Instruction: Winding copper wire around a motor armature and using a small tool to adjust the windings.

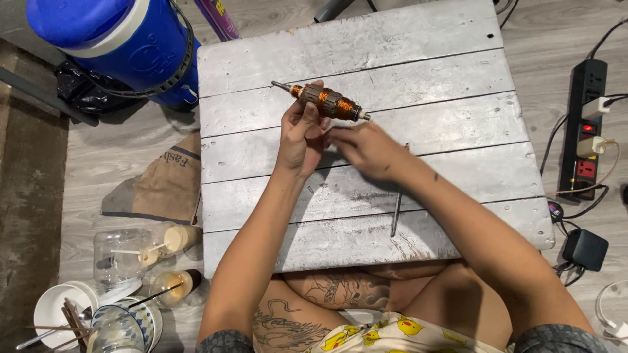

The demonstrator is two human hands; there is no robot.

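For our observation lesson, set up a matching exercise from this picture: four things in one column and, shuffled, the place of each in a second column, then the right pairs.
Things:
1. motor armature
2. blue cooler jug
3. power strip
4. thin metal rod

Places:
A. on the floor, right of the wooden board
B. lying on the board beside the right forearm
C. held in the left hand
D. on the floor beyond the board's far left corner

Pairs: 1-C, 2-D, 3-A, 4-B
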